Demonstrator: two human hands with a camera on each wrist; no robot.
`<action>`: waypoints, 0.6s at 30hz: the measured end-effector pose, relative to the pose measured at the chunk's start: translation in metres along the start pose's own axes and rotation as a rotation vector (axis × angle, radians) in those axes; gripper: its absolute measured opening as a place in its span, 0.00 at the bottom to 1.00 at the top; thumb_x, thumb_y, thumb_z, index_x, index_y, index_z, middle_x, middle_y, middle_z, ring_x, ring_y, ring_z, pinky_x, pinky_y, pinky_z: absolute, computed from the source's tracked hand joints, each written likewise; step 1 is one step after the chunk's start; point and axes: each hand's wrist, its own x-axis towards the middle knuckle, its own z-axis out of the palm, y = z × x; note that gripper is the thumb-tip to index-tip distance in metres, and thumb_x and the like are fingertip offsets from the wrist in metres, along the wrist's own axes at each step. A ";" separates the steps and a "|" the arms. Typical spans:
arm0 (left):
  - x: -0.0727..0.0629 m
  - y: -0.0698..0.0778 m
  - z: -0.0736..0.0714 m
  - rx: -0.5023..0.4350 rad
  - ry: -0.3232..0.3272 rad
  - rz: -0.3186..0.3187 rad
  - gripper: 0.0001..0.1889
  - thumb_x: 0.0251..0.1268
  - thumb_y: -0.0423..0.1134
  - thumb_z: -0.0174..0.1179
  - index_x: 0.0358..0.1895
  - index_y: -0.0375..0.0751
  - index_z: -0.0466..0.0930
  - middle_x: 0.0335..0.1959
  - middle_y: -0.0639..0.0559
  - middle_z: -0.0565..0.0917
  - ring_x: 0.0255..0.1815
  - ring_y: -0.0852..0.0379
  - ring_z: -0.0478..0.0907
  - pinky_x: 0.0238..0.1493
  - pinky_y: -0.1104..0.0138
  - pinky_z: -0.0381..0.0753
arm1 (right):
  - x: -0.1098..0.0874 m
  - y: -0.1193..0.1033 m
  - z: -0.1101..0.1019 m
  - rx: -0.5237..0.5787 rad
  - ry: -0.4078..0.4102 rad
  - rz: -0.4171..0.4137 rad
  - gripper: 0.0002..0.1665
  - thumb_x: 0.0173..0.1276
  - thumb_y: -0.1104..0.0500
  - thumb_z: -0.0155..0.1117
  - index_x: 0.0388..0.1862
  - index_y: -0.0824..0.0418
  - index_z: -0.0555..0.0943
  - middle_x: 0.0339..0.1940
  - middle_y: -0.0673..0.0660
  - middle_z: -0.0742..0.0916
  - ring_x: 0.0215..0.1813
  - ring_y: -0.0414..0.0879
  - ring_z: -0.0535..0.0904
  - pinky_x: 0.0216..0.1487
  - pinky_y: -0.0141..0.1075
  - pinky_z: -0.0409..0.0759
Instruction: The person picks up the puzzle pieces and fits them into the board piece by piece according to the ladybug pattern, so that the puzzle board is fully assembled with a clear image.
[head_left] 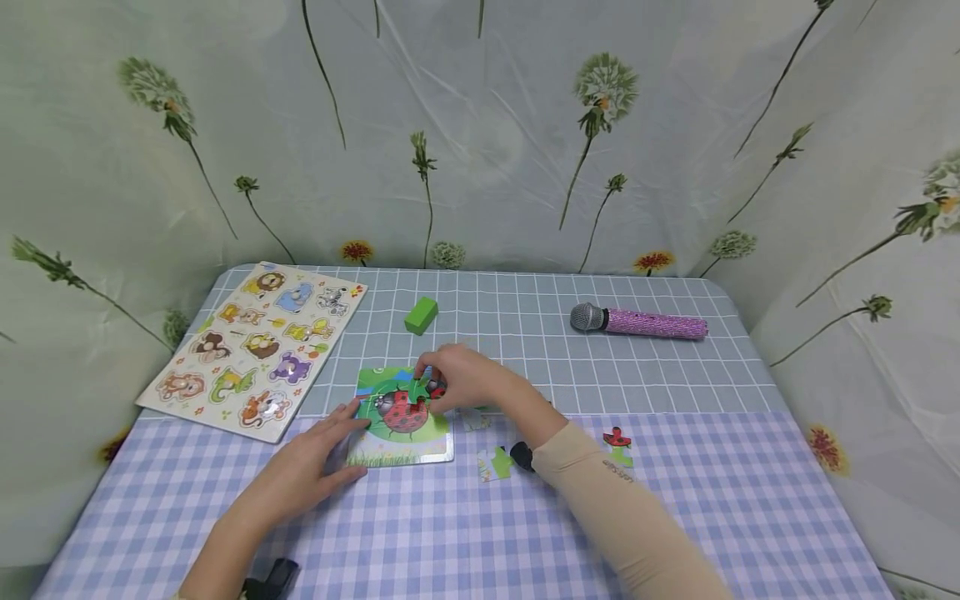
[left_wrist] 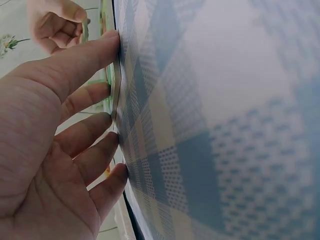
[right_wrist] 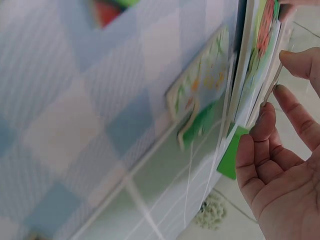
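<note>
A square ladybug jigsaw board (head_left: 435, 446) lies on the table in front of the person. The left hand (head_left: 311, 471) rests along its left edge, fingers spread and nearly straight; in the left wrist view the thumb and fingertips touch the board's side. Over the board's upper right, the right hand (head_left: 468, 379) pinches a thin jigsaw piece (head_left: 418, 390) with green and red on it. The right wrist view shows that piece (right_wrist: 272, 85) edge-on between thumb and fingers. Loose jigsaw pieces lie right of the board: one green and white (head_left: 492, 465), another with a red ladybug part (head_left: 617, 448).
An animal puzzle board (head_left: 238, 335) lies slanted at the left. Behind the ladybug board sits a green block (head_left: 422, 316), and a microphone with a pink glittery handle (head_left: 652, 324) lies at the back right. Another loose piece (head_left: 476, 420) is partly under the right forearm.
</note>
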 end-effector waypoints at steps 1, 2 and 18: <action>0.001 0.000 0.000 0.001 -0.001 -0.001 0.34 0.64 0.46 0.78 0.72 0.41 0.80 0.84 0.39 0.67 0.81 0.31 0.69 0.74 0.34 0.74 | 0.001 -0.002 0.002 -0.001 -0.004 0.000 0.25 0.62 0.58 0.79 0.59 0.57 0.85 0.41 0.52 0.88 0.43 0.41 0.79 0.44 0.30 0.79; 0.001 0.000 0.000 0.002 -0.002 -0.002 0.34 0.64 0.47 0.78 0.72 0.42 0.80 0.84 0.39 0.68 0.81 0.31 0.69 0.74 0.34 0.74 | 0.003 -0.003 0.003 -0.001 -0.009 -0.002 0.25 0.63 0.57 0.79 0.59 0.57 0.86 0.41 0.52 0.88 0.43 0.41 0.79 0.44 0.30 0.79; 0.003 -0.004 -0.001 -0.009 0.022 -0.064 0.48 0.60 0.50 0.80 0.79 0.34 0.67 0.83 0.32 0.67 0.79 0.28 0.69 0.75 0.36 0.75 | 0.025 -0.024 0.023 -0.054 -0.054 -0.043 0.22 0.67 0.50 0.79 0.57 0.55 0.87 0.39 0.47 0.87 0.39 0.36 0.78 0.40 0.25 0.76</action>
